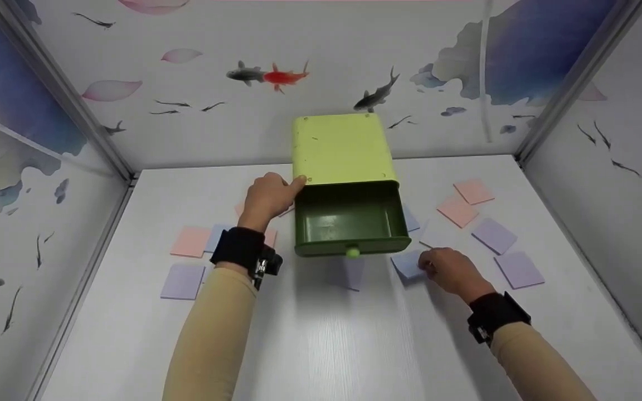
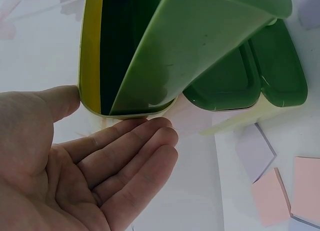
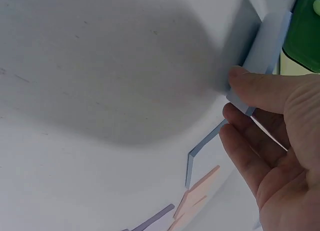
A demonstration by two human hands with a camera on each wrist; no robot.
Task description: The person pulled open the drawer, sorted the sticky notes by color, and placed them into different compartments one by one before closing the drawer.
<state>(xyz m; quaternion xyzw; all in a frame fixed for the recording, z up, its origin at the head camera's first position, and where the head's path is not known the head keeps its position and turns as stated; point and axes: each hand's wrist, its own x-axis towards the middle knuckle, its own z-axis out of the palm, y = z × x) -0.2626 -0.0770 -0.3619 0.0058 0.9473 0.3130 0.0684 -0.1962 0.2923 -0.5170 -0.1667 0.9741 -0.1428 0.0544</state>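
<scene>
Two bare hands work over a pale tabletop (image 1: 321, 356), the left hand (image 1: 268, 198) at a box (image 1: 343, 147) and the right hand (image 1: 455, 272) on a blue pad (image 1: 407, 266). The box has a smooth, plastic-looking yellow-green case with rounded corners and small round marks near the corners of its top. Its glossy dark-green drawer (image 1: 326, 214) is pulled out and points to 6 o'clock, led by a light-green knob (image 1: 353, 252); box and drawer together run along the 12-to-6 line. In the left wrist view, two more green fronts (image 2: 282, 71) show at about 3 o'clock of the drawer.

The left hand sits at 9 o'clock of the drawer's mouth, thumb and fingers spread apart: the thumb touches one side of the case's corner, the nearly straight fingers the other. The right hand, at about 4 o'clock of the box, is narrow: thumb and fingertips pinch the blue pad, a thin, flat-sided block. That pad tilts, its long edge running from 1 to 7 o'clock in the right wrist view; whether it touches the tabletop, I cannot tell.

Pink pads (image 1: 474, 192) lie at 3 o'clock of the box and violet pads (image 1: 519, 270) at 4; a further pink one and a violet one lie flat at 8.
</scene>
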